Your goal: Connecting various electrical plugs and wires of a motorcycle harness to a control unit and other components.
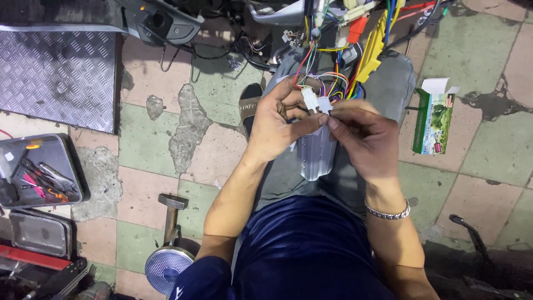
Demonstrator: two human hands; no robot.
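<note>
A ribbed silver metal box (315, 155) lies on my lap, with a bundle of coloured wires (327, 78) running from its top up to the vehicle. My left hand (276, 121) pinches a small white plastic connector (309, 99) at the end of some wires. My right hand (363, 139), with a chain bracelet at the wrist, pinches a second white connector (324, 104) right beside the first. The two connectors touch or nearly touch between my fingertips, just above the silver box.
A green and white carton (434, 118) lies open on the tiled floor at right. A metal tray of hand tools (41, 172) sits at left, a hammer (171, 214) near my left elbow. A checker-plate ramp (58, 78) lies upper left; vehicle parts and cables crowd the top.
</note>
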